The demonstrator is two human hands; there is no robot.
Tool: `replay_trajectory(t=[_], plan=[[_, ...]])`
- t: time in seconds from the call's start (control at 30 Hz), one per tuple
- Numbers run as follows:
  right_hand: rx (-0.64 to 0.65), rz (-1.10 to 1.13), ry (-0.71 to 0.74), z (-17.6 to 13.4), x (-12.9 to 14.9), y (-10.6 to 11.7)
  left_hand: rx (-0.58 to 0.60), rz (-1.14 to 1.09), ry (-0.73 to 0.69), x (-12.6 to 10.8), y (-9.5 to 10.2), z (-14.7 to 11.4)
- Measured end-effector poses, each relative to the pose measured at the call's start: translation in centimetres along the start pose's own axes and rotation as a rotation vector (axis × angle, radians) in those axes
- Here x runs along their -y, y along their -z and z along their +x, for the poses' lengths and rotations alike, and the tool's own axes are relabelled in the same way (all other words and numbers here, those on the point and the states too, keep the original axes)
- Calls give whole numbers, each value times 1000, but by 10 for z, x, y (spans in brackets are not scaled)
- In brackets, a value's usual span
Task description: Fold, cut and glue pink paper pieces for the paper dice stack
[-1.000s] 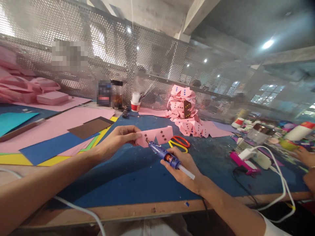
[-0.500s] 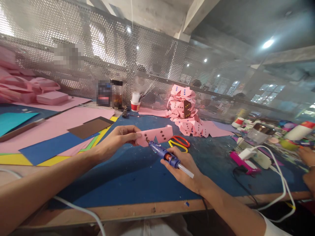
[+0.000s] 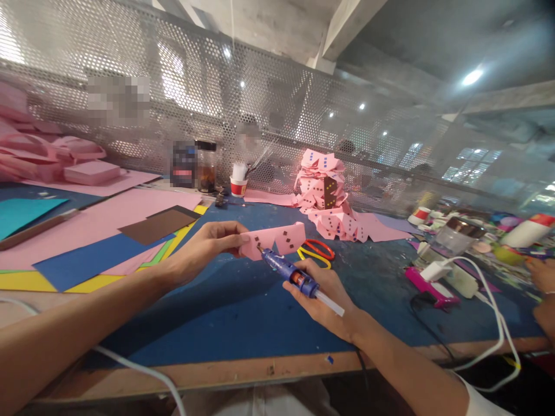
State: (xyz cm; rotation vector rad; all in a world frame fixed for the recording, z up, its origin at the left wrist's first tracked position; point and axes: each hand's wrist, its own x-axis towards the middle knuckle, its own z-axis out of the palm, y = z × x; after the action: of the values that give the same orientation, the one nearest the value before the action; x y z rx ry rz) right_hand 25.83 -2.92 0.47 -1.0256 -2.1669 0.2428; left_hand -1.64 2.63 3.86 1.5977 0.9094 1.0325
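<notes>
My left hand (image 3: 221, 240) pinches the left end of a pink paper strip (image 3: 277, 236) that carries small dark brown squares and a notch in its lower edge. A blue hot glue gun (image 3: 284, 267) is gripped in my right hand (image 3: 327, 294), with a whitish glue stick (image 3: 330, 303) poking out of its back end. The gun's nozzle is at the strip's left part, by a brown square; whether it touches cannot be made out. Just behind the gun lie scissors (image 3: 323, 249) with red and yellow handles, partly hidden.
Pink dotted paper pieces (image 3: 321, 185) are heaped at the back. Coloured sheets (image 3: 99, 260) lie on the left. Right of my hand sit a magenta power strip (image 3: 429, 287) and a white cable (image 3: 498, 312). Another person's hand (image 3: 541, 274) shows at the right edge. A perforated metal screen (image 3: 269, 104) stands behind.
Very little differs. The strip's right end and the glue gun's back end have shifted slightly to the right; both hands keep their hold.
</notes>
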Motion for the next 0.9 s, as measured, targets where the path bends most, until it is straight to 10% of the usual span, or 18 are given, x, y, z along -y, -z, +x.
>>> replay_trajectory(t=[0.9], plan=[[-70, 75, -81, 4, 15, 8, -7, -14, 8, 4, 2, 2]])
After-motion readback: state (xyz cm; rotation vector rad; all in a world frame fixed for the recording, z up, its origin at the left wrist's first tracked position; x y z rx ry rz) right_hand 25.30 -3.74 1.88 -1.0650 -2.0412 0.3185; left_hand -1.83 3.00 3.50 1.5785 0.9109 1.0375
